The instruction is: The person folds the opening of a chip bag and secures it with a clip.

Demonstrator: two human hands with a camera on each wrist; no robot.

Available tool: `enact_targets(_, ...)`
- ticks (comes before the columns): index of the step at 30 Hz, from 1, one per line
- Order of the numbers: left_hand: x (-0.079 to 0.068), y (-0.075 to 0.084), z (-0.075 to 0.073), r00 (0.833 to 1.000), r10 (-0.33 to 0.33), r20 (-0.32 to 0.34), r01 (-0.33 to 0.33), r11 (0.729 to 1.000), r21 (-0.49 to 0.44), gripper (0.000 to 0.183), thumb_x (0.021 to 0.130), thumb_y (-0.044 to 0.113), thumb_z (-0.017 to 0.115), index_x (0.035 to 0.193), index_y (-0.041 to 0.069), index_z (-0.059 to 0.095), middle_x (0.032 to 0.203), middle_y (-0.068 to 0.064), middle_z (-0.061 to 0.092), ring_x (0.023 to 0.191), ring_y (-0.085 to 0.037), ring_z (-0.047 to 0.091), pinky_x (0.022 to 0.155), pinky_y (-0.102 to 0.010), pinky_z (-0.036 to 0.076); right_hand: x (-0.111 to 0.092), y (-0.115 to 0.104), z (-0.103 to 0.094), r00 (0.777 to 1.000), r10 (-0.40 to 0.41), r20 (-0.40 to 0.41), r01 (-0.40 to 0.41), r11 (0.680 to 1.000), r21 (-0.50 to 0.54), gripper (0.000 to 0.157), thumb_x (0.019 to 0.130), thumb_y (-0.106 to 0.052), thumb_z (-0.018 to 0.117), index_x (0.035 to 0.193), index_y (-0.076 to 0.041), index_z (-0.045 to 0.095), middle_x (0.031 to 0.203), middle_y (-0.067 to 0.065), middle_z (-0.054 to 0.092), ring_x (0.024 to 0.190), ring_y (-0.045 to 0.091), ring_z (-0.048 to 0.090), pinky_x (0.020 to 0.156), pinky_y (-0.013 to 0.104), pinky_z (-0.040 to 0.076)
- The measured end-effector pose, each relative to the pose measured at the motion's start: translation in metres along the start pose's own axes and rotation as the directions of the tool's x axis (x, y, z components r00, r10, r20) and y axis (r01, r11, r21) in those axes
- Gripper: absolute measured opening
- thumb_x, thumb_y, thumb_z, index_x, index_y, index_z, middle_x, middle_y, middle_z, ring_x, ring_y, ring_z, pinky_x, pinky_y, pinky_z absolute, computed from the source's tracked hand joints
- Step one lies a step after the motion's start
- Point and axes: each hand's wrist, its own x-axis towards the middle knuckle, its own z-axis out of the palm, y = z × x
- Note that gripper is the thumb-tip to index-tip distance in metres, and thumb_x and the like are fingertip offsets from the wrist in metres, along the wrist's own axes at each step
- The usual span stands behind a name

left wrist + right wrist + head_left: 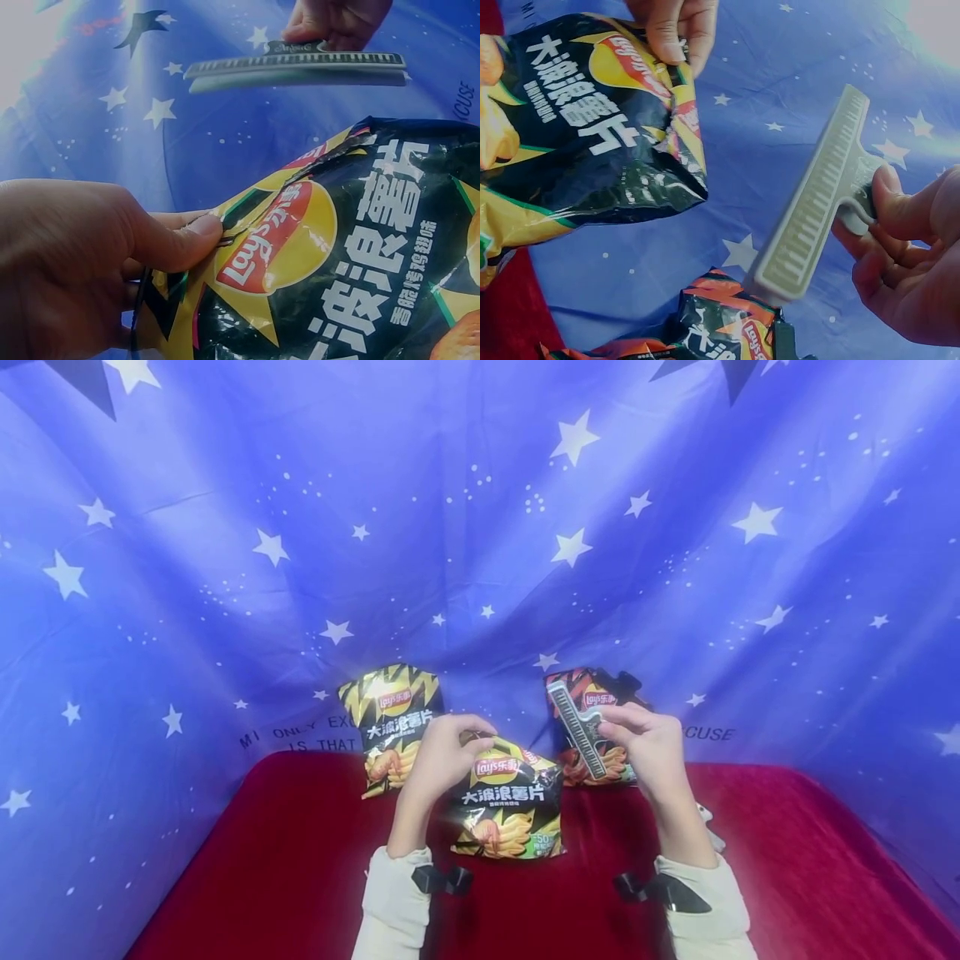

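My left hand [441, 760] pinches the folded top edge of a black and yellow Lay's chip bag [510, 810], thumb in front, as the left wrist view shows. The bag stands over the red cloth, its top creased and folded over. In my right hand [651, 747] is a long bag clip [576, 731] with a piano-key pattern, gripped by its handle between thumb and fingers. The right wrist view shows the clip [810, 202] tilted and apart from the held bag [592, 127].
Another yellow and black chip bag [393, 693] stands behind on the left. A red and black chip bag [573, 681] with a dark clip [618, 683] at its top stands behind on the right. A white object [712, 828] lies partly hidden by my right wrist. Starry blue cloth [450, 527] hangs behind.
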Motion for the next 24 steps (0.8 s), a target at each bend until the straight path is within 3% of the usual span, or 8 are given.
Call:
enact_targets(1,0.000,0.001,-0.001,1.000,0.003,0.004,-0.003,1.000,0.000,0.013,0.088,0.004,0.075,0.099,0.010,0.080,0.100,-0.004,0.079,0.100,-0.023,0.073,0.094,-0.043,0.056,-0.001,-0.001,0.002,0.999,-0.033,0.011,0.033,0.999,-0.035,0.026,0.081,0.016,0.072,0.106,0.016,0.071,0.078,-0.016,0.071,0.072,0.001,0.061,0.064,0.015,0.055)
enact_targets(4,-0.001,0.002,-0.002,1.000,0.008,0.015,-0.008,1.000,-0.003,0.015,0.088,0.003,0.075,0.101,0.010,0.080,0.101,-0.005,0.079,0.100,-0.024,0.073,0.093,-0.043,0.057,-0.004,-0.001,0.006,0.992,-0.115,0.046,0.121,0.984,-0.134,0.024,0.080,0.014,0.075,0.103,0.010,0.075,0.086,0.000,0.077,0.077,-0.002,0.061,0.066,0.013,0.055)
enact_targets(8,-0.001,0.003,-0.002,1.000,0.008,0.013,-0.008,1.000,-0.007,0.017,0.088,0.002,0.075,0.102,0.010,0.080,0.103,-0.005,0.079,0.097,-0.021,0.073,0.091,-0.040,0.057,-0.007,-0.001,0.014,0.983,-0.165,0.075,0.178,0.957,-0.230,0.021,0.079,0.011,0.077,0.099,0.004,0.079,0.096,0.021,0.076,0.079,-0.004,0.058,0.068,0.011,0.051)
enact_targets(13,-0.001,0.006,0.000,1.000,0.021,0.004,-0.021,1.000,-0.015,0.019,0.087,0.003,0.076,0.104,0.011,0.080,0.104,-0.004,0.080,0.087,-0.017,0.069,0.086,-0.038,0.057,-0.010,0.001,0.022,0.978,-0.177,0.108,0.199,0.944,-0.262,0.021,0.078,0.011,0.077,0.097,0.002,0.080,0.088,0.019,0.073,0.074,0.003,0.054,0.063,0.014,0.047)
enact_targets(20,-0.002,0.011,0.002,0.999,0.040,0.001,-0.040,0.999,-0.032,0.024,0.086,0.002,0.076,0.108,0.010,0.080,0.108,-0.005,0.079,0.102,-0.023,0.072,0.103,-0.045,0.049,-0.013,0.002,0.027,0.972,-0.194,0.134,0.222,0.942,-0.253,0.023,0.077,0.012,0.077,0.096,0.001,0.081,0.080,0.015,0.069,0.070,0.006,0.052,0.057,0.017,0.045)
enact_targets(24,-0.002,0.011,0.002,0.998,0.066,0.003,-0.066,0.998,-0.013,0.024,0.086,0.001,0.075,0.109,0.008,0.079,0.108,-0.007,0.079,0.102,-0.025,0.072,0.104,-0.047,0.048,-0.013,0.001,0.029,0.972,-0.189,0.140,0.219,0.944,-0.246,0.023,0.078,0.011,0.077,0.098,0.000,0.081,0.080,0.015,0.070,0.069,0.007,0.052,0.054,0.018,0.046)
